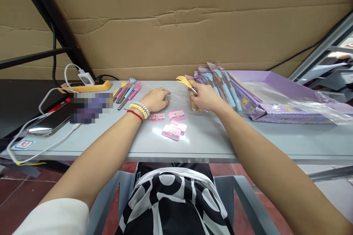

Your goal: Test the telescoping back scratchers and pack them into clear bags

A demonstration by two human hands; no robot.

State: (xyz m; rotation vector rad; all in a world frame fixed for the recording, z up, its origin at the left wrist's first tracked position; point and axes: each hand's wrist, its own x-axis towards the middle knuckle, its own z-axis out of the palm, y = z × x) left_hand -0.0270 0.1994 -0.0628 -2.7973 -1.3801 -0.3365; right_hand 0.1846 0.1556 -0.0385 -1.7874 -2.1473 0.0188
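Observation:
My right hand (203, 96) grips a yellow hand-shaped back scratcher (183, 80) by its metal shaft, head pointing up and left. Below that hand, yellow handles in clear wrap lie on the table. My left hand (156, 100) rests on the tabletop with fingers apart, beside a clear plastic bag (174, 97). Several small pink cards (171, 132) lie in front of the hands. Left of my left hand is a row of unwrapped back scratchers (129, 91) in yellow, pink and blue. Wrapped blue-handled back scratchers (227, 90) are piled right of my right hand.
A purple box (292, 113) with clear plastic on it stands at the right. On the left are a phone (51, 121), white cables, and a yellow power strip (93, 87) with a charger (86, 78). Cardboard (176, 44) walls off the back of the table (209, 143).

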